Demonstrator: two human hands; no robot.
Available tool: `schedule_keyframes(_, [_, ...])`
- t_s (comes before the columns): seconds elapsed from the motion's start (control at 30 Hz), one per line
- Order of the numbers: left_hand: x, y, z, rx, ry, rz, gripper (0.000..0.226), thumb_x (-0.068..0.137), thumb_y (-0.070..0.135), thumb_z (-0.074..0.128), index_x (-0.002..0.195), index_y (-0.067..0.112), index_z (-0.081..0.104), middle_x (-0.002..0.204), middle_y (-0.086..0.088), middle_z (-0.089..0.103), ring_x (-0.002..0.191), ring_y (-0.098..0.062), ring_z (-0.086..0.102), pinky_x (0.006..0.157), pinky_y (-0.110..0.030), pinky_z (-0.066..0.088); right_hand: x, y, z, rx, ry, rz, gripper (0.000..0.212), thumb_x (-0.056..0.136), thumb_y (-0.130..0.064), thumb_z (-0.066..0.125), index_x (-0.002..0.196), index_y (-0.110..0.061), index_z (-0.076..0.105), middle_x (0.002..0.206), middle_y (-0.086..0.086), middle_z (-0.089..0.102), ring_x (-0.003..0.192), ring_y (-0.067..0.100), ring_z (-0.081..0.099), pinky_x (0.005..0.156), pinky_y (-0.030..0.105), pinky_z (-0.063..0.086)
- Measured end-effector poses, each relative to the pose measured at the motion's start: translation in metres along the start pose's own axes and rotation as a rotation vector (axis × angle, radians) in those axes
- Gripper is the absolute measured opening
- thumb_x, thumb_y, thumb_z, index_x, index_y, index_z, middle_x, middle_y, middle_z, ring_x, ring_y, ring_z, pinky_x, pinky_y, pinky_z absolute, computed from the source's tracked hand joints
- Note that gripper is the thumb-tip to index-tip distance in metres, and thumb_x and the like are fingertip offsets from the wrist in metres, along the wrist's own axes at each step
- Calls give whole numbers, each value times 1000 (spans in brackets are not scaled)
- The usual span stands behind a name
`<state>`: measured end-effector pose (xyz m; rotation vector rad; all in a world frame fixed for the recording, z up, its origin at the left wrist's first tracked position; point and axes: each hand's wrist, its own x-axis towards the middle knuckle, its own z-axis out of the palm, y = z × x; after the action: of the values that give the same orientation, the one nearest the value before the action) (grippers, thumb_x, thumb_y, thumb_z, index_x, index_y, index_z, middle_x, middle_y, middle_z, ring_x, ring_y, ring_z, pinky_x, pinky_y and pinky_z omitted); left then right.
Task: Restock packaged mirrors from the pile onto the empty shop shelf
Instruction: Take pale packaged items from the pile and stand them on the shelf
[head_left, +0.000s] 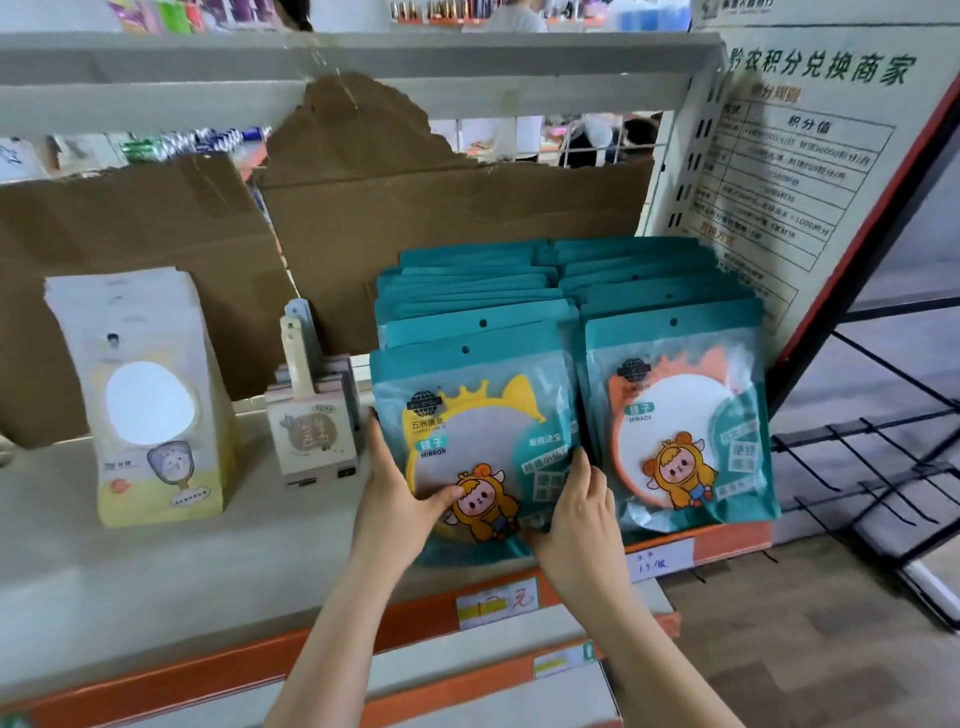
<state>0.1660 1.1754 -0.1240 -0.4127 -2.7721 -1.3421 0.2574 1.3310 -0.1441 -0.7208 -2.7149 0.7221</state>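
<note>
Two rows of teal packaged mirrors stand on the grey shelf (156, 561) at its right end. The front pack of the left row (478, 415) shows a yellow-rimmed mirror and a cartoon figure. My left hand (400, 499) grips its lower left edge, thumb across the front. My right hand (576, 519) grips its lower right corner. The right row's front pack (680, 415) holds an orange-rimmed mirror and leans back upright, touching nothing but its neighbours.
A stack of pale yellow mirror packs (156, 415) stands at the left, a small boxed set (311, 436) beside it. Torn brown cardboard (415, 208) backs the shelf. A printed notice board (810, 171) and black wire rack (883, 467) stand to the right.
</note>
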Motion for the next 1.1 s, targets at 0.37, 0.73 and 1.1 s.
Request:
schedule_keyframes(0.37, [-13,0,7,-110,54,11,124,68,22,83,150,26,-11,156,-2,24,139,-23,31,104,-41,37,-18,14,5,26,312,-125,68,71,-21,80,128,-5,48,124,11,51,114,27,44,95,42,44])
schedule_keyframes(0.73, [-25,48,28,42,338,437,75,80,27,71,141,20,27,144,-14,37,135,-27,31,103,-40,35,4,65,-36,82,505,125,54,78,-18,73,124,-2,50,128,20,46,112,33,37,95,43,34])
schedule_keyframes(1.1, [-39,115,106,-79,-236,357,76,88,25,64,148,30,18,154,-2,21,140,-16,27,109,-22,25,24,112,-76,168,217,274,113,73,-35,78,150,-15,-1,156,16,2,144,32,4,115,46,15])
